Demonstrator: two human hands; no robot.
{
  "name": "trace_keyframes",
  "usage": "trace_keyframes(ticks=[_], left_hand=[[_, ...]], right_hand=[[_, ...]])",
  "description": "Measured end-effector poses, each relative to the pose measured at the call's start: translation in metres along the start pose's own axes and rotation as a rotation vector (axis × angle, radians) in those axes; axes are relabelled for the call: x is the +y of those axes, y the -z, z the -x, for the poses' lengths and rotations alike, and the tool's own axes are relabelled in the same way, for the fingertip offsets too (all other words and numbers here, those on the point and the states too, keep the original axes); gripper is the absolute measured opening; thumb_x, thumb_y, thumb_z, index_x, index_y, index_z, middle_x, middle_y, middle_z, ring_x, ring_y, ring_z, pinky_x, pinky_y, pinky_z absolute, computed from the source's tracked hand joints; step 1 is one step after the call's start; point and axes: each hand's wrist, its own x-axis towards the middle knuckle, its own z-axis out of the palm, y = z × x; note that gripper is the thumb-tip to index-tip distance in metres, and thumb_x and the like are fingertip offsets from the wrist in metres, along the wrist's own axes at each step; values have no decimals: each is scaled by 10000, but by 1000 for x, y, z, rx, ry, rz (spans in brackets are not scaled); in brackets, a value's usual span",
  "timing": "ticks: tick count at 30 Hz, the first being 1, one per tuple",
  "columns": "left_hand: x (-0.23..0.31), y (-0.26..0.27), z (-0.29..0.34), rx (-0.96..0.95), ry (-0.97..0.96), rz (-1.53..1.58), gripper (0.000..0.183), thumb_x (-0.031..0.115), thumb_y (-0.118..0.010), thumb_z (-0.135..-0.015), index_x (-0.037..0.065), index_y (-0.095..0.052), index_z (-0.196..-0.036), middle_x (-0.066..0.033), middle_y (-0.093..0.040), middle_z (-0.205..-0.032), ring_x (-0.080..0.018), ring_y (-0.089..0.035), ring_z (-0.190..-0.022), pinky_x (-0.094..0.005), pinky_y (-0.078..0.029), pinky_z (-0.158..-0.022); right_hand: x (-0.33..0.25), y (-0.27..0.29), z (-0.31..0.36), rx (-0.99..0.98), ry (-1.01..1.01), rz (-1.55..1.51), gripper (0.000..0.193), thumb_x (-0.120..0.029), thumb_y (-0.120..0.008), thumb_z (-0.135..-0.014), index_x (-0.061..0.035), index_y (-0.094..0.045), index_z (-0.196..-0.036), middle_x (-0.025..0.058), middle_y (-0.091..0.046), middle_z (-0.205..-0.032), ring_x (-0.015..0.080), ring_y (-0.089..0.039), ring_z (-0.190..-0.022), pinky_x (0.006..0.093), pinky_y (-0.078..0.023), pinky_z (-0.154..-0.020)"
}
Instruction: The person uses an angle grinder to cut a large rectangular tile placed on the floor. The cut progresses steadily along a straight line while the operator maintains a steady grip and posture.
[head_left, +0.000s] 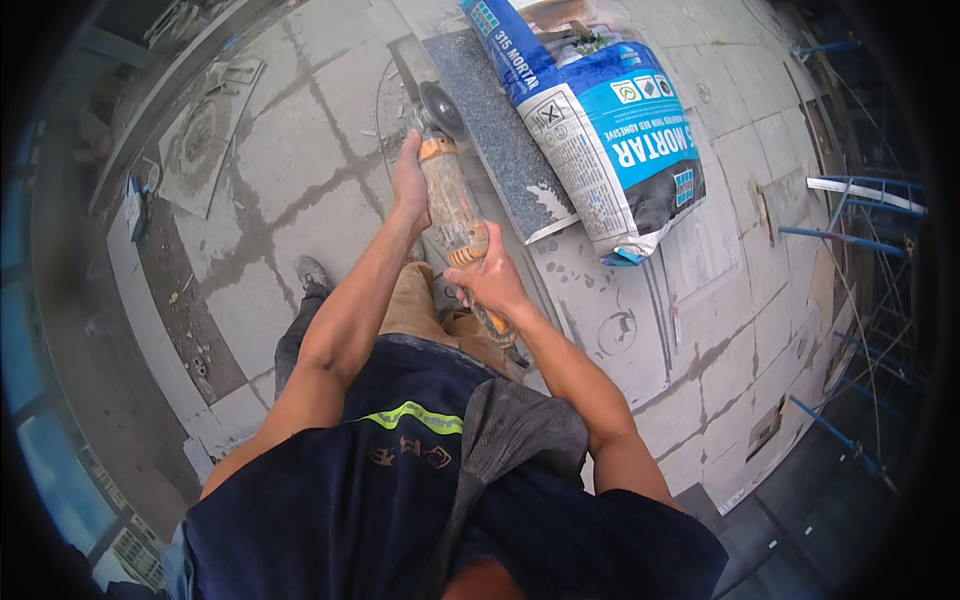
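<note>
An angle grinder (455, 205), worn and dusty with orange parts, is held in front of my body. Its dark round disc (442, 110) points away from me, beside the edge of a speckled dark grey stone slab (515, 150); whether the disc touches the slab I cannot tell. My left hand (410, 180) grips the tool's left side close to the disc end. Around the rear handle my right hand (490, 275) is closed. The slab lies partly beneath a blue and white bag of mortar (610, 140), which hides its right side.
Grey paving (325, 235) with dirty joints covers the ground. A loose stained board (210, 130) lies to the far left. Blue metal scaffold tubes (845, 238) stand along the right. My shoe (312, 272) rests left of the grinder.
</note>
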Motion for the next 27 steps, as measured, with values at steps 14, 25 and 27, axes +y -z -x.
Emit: trace_keyframes(ticks=[14, 25, 27], left_hand=[[14, 9, -44, 43, -27, -41, 772, 729, -424, -1034, 9, -660, -1182, -149, -700, -853, -291, -724, -713, -462, -645, -667], [34, 4, -70, -31, 24, 19, 642, 645, -449, -1065, 52, -689, -1119, -105, -708, -850, -233, -703, -674, -427, -610, -613], [32, 4, -66, -22, 27, 16, 643, 645, -447, -1065, 52, -688, -1125, -106, -707, -853, -233, -704, -679, -428, -610, -616]], right_hand=[[-15, 0, -37, -5, 21, 1, 902, -37, -833, -828, -12, -264, -1527, 140, -737, -956, 174, -682, -601, 341, -551, -533], [-38, -3, -63, -28, -32, -63, 851, -6, -812, -844, -71, -279, -1505, 140, -714, -1023, 168, -652, -588, 337, -538, -501], [-38, -3, -59, -23, -35, -34, 855, -14, -814, -845, -73, -281, -1511, 142, -715, -1029, 169, -655, -589, 341, -542, -507]])
